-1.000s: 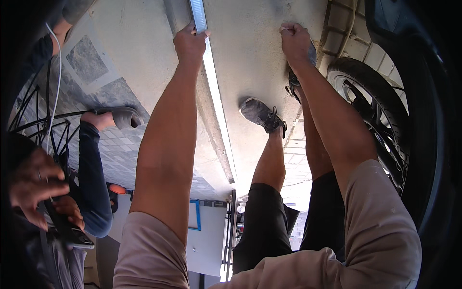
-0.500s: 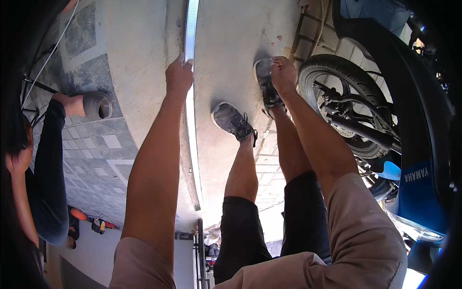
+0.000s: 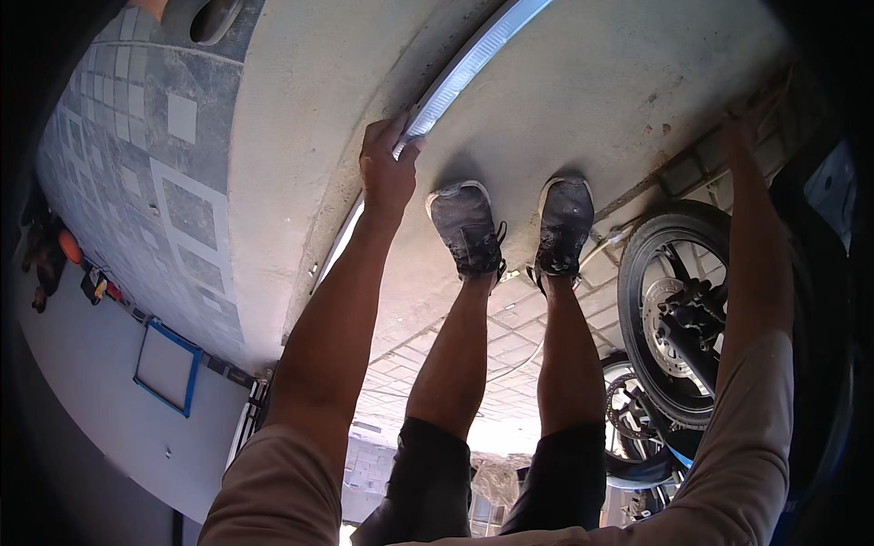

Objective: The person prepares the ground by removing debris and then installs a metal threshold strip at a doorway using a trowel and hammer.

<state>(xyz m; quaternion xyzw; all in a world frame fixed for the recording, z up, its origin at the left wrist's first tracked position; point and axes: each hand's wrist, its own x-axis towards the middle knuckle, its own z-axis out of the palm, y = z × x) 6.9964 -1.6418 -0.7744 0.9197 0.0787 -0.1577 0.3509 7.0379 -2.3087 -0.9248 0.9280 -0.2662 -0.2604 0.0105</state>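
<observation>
A long silvery metal strip (image 3: 464, 73), ribbed along its face, runs slantwise over the concrete from the top edge down past my left forearm. My left hand (image 3: 390, 177) is closed on it, the thumb on one side and fingers on the other. Part of the strip is hidden behind my hand and arm. Out to the far right, my right hand (image 3: 742, 132) is stretched over the brick edging beyond the motorcycle wheel (image 3: 669, 309). Shade and blur hide its fingers, so whether it grips anything does not show.
My shoes (image 3: 460, 227) stand on the concrete floor (image 3: 637, 55). The motorcycle's wheel is close on the right. Patterned grey tiles (image 3: 182, 182) lie to the left, with part of another person's foot (image 3: 150, 7) at the top. A blue frame (image 3: 170, 366) is at the lower left.
The view has turned, and the strip now slants to the upper right. My right hand has moved far right, away from my shoe. My feet now stand side by side.
</observation>
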